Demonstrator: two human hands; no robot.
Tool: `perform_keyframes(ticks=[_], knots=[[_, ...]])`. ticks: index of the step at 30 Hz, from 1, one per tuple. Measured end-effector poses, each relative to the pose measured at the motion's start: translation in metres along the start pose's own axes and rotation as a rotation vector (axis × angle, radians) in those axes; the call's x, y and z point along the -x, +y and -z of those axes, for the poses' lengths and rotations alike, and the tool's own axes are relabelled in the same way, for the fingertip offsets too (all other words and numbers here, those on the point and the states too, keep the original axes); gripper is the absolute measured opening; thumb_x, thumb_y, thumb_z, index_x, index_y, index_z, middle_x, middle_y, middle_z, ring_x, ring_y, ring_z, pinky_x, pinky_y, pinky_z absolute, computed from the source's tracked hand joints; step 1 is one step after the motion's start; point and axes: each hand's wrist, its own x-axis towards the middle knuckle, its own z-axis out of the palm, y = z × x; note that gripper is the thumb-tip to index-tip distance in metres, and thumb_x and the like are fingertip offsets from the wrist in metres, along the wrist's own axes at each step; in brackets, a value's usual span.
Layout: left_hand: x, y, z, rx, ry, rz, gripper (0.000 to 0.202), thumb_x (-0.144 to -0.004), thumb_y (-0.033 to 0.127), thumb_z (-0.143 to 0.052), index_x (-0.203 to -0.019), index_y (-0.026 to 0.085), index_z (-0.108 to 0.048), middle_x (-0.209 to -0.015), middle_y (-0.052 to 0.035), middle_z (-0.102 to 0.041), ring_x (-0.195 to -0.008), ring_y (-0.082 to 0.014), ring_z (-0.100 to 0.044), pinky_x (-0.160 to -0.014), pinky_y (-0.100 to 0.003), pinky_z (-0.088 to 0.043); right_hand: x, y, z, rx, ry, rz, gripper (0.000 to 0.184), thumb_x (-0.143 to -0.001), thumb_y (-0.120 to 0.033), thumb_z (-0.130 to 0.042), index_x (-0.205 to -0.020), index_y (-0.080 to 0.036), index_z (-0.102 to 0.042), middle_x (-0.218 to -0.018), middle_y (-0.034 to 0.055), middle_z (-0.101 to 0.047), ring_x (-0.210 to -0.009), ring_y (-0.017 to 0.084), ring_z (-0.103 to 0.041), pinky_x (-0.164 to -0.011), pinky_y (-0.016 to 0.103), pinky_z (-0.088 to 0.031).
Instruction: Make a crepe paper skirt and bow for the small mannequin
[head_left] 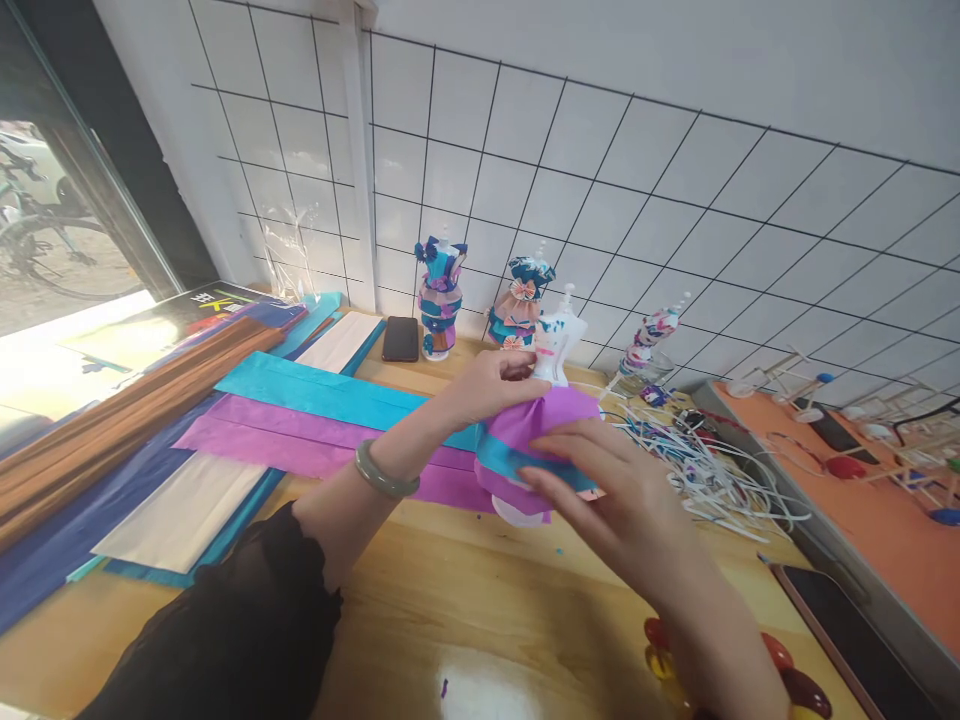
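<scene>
Small white dress form [564, 345] stands on the wooden counter [390, 610], just right of center in view, between both hands. Left hand [495, 385] comes in from 7 o'clock, its grip at the waist: form sits at its 3 o'clock, thumb on top edge of the skirt, other fingers curled and partly hidden by the form; cannot tell if they are closed on paper or just resting. Right hand [607, 470] comes from 5 o'clock, form at its 11 o'clock; its grip is parted, fingers over the skirt front, thumb lower by the turquoise layer. Form looks slim, tilted slightly right in view, knob on the neck, bare white torso with teal specks and a pink mark on the chest. Skirt is tiered: purple paper [576, 403] at the waist, gathered in folds, turquoise layer [496, 457] under it, more purple below, white round base [516, 514] showing at 7 o'clock. At the form's 9 o'clock, flat turquoise strip [322, 390] and purple strip [262, 435]; at 10 o'clock, black phone [400, 339]; at 4 o'clock, tangled white strips [720, 470]
</scene>
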Motion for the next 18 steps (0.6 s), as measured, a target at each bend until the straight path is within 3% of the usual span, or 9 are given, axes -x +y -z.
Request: perform_keyframes(ticks=[3,5,9,18], knots=[[0.003,-0.002,-0.001,-0.042,-0.096,-0.006,0.039,-0.07,0.028,-0.064,-0.107,0.012,-0.062,-0.097,-0.0077,-0.065,-0.094,-0.0191,-0.058,-0.082,-0.031,-0.044,0.003,0.009,0.012,0.031,0.207,-0.111,0.012,-0.084,-0.029,-0.055,-0.09,-0.021,-0.061,-0.091,0.0071,-0.064,-0.088,0.021,-0.058,-0.078,0.037,-0.045],[0.004,-0.004,-0.003,-0.051,-0.136,0.003,0.046,-0.07,0.027,-0.065,-0.114,0.013,-0.058,-0.106,-0.0105,-0.063,-0.098,-0.0199,-0.057,-0.084,-0.031,-0.044,0.005,0.018,0.017,0.104,0.256,-0.248,0.016,-0.083,-0.033,-0.055,-0.091,-0.021,-0.062,-0.093,0.0074,-0.065,-0.09,0.023,-0.058,-0.077,0.038,-0.045],[0.006,-0.008,-0.008,-0.003,-0.187,0.0,0.049,-0.072,0.026,-0.065,-0.118,0.014,-0.056,-0.117,-0.0133,-0.058,-0.105,-0.0212,-0.055,-0.088,-0.033,-0.044,0.009,0.029,0.021,0.034,0.084,-0.506,0.026,-0.083,-0.043,-0.052,-0.09,-0.02,-0.064,-0.091,0.0074,-0.067,-0.077,0.022,-0.061,-0.061,0.032,-0.045],[0.006,-0.018,-0.015,0.029,-0.181,-0.028,0.043,-0.07,0.025,-0.067,-0.112,0.016,-0.059,-0.113,-0.0101,-0.062,-0.105,-0.0207,-0.057,-0.093,-0.037,-0.044,0.008,0.031,0.018,-0.091,-0.073,-0.585,0.027,-0.079,-0.044,-0.055,-0.07,-0.02,-0.062,-0.064,0.0023,-0.064,-0.055,0.016,-0.056,-0.049,0.026,-0.04]])
